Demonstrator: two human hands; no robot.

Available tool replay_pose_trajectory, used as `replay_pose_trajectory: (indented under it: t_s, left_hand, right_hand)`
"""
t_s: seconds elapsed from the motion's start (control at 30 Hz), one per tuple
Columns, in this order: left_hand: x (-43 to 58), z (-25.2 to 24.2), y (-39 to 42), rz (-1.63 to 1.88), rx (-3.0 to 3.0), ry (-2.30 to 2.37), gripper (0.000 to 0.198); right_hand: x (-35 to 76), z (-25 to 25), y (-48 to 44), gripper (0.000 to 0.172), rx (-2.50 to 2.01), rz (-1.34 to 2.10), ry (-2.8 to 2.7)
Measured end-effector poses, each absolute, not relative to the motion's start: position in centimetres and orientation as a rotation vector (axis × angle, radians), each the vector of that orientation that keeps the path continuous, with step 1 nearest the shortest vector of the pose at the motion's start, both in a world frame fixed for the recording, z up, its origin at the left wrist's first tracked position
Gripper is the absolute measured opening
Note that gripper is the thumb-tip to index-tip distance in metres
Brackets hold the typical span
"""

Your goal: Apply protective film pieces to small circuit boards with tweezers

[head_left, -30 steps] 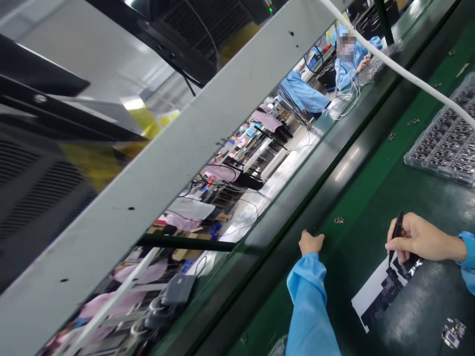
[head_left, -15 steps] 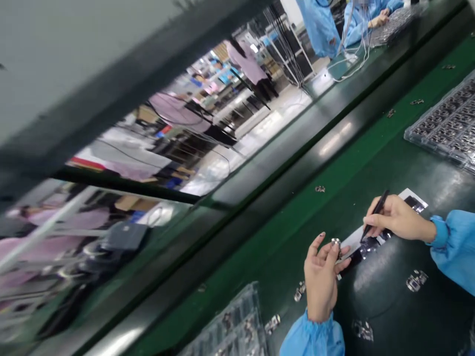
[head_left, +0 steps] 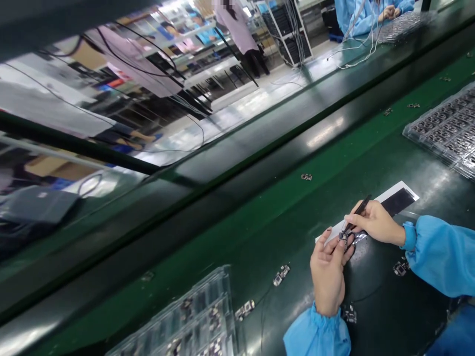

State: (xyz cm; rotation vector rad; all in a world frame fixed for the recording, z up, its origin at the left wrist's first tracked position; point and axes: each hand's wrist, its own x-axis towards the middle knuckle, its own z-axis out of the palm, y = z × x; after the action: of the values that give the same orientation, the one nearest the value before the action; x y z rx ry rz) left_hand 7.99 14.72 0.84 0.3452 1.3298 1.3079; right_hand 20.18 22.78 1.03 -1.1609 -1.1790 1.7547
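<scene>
Between the thumb and fingers of my left hand is a small circuit board. Black tweezers are gripped pen-like in my right hand, their tip at the board. Under and behind both hands lies a white strip bearing dark pieces, partly hidden by my fingers. Loose small boards rest on the green bench around my left arm: one board to the left, another board farther left, and one beside my left sleeve. A further board lies below my right wrist.
A clear tray full of boards stands at the right; another tray, partly filled, is at the lower left. More boards lie on the green strip. Beyond a dark raised ledge, a co-worker's hands are over a tray.
My right hand has moved left from the strip, bringing the tweezers' tip to the board in my left hand. The whole view has also shifted.
</scene>
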Motion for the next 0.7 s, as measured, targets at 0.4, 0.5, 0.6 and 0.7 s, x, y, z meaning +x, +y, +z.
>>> replay_pose_trajectory:
  t_s: [0.4,0.5,0.6,0.7]
  left_hand:
    - [8.42,1.03,14.70,1.358,0.340,1.345,0.049]
    - [8.43,0.94,14.69,1.365,0.338,1.347,0.048]
    - [8.43,0.83,14.68,1.374,0.340,1.347,0.047]
    - [8.42,0.83,14.65,1.375,0.341,1.351,0.047]
  right_hand:
    - [19.86,0.86,22.60,0.033,-1.168,1.763,-1.143]
    - [19.83,0.98,22.58,0.033,-1.164,1.783,-1.121]
    - [19.82,1.07,22.58,0.033,-1.164,1.800,-1.103]
    - [19.79,1.08,22.55,0.032,-1.146,1.826,-1.085]
